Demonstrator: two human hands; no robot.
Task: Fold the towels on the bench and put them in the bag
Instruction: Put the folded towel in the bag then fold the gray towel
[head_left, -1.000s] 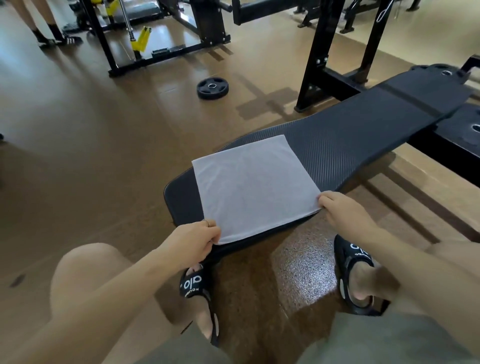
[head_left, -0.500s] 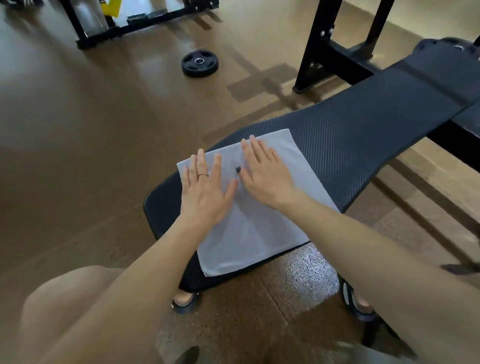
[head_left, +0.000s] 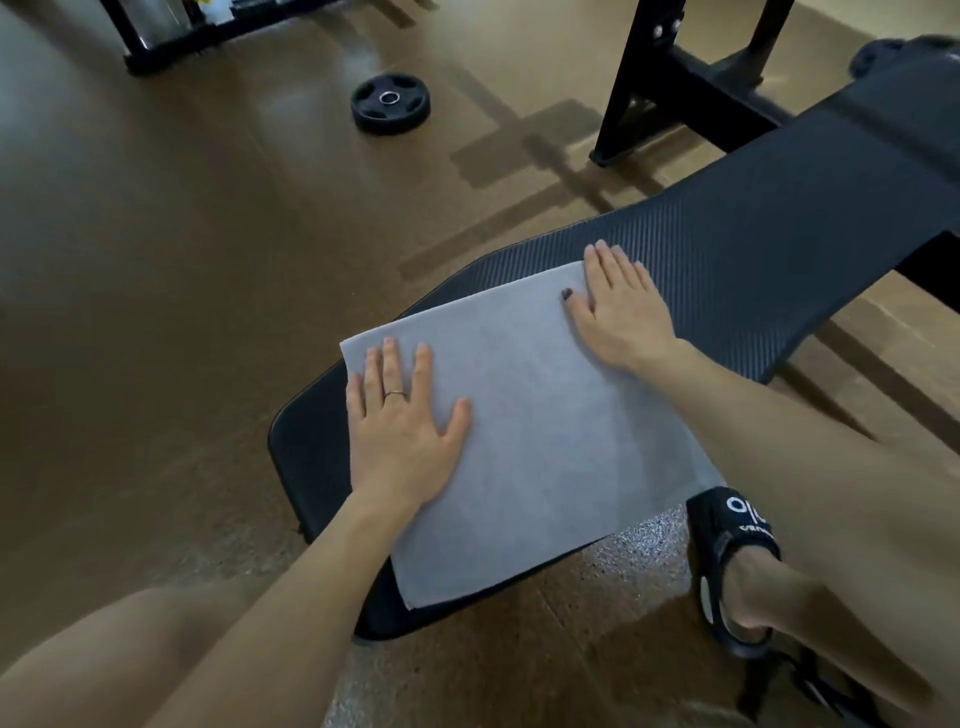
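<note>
While the grey towel (head_left: 540, 447) lies flat at the near end of the black padded surface (head_left: 779, 249), its near corner overhanging the edge, both hands press on it with straight, spread fingers. The left hand (head_left: 402, 431) covers the left edge; the right hand (head_left: 618, 312) sits on the far right corner, fingertips reaching onto the padding. Folded roughly square, the towel has no clear long axis and lies directly under both palms. No bag shows; a weight plate (head_left: 389, 103) lies on the floor beyond.

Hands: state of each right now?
Left hand: open, flat on the towel.
Right hand: open, flat on the towel's far corner.
</note>
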